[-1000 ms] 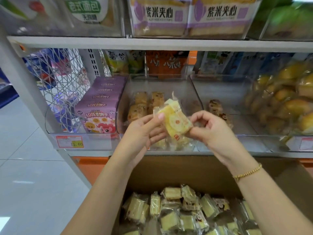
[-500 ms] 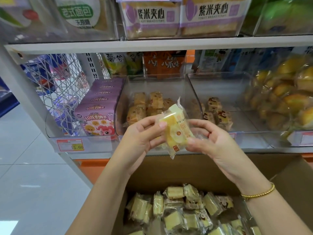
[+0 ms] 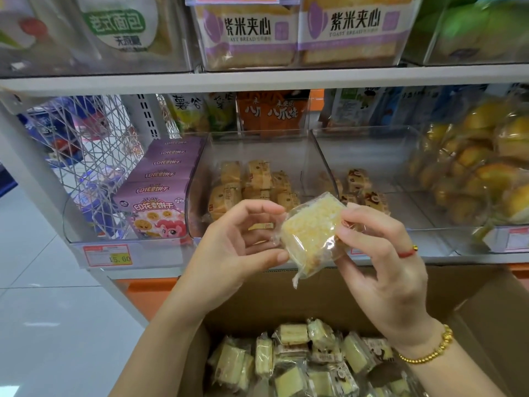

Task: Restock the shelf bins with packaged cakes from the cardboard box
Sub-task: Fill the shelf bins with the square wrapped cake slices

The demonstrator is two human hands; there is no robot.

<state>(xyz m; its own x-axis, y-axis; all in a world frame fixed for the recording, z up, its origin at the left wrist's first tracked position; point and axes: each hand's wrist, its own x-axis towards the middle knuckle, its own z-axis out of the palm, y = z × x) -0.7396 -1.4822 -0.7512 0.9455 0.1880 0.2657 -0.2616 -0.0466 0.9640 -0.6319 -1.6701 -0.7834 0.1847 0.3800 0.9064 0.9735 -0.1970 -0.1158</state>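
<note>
A yellow cake in a clear wrapper [image 3: 310, 234] is held up in front of the shelf, crumbly face toward me. My right hand [image 3: 383, 265] pinches its right edge between thumb and fingers. At the wrapper's left edge my left hand [image 3: 237, 247] touches it with thumb and fingertips. Behind them stand two clear shelf bins: the middle bin [image 3: 257, 144] holds several wrapped cakes, the bin to its right [image 3: 369, 144] holds a few. Below, the open cardboard box [image 3: 486, 316] holds several packaged cakes [image 3: 300, 356].
Purple cookie boxes [image 3: 160, 196] fill the bin at left, above a price tag [image 3: 110, 255]. A bin of yellow buns [image 3: 481, 173] sits at right. Toast bread packs [image 3: 300, 32] line the upper shelf. A wire rack [image 3: 83, 156] and white tiled floor lie at left.
The cake has been turned in my hands, from its printed label side to its crumbly side, and it now sits a little lower and further right.
</note>
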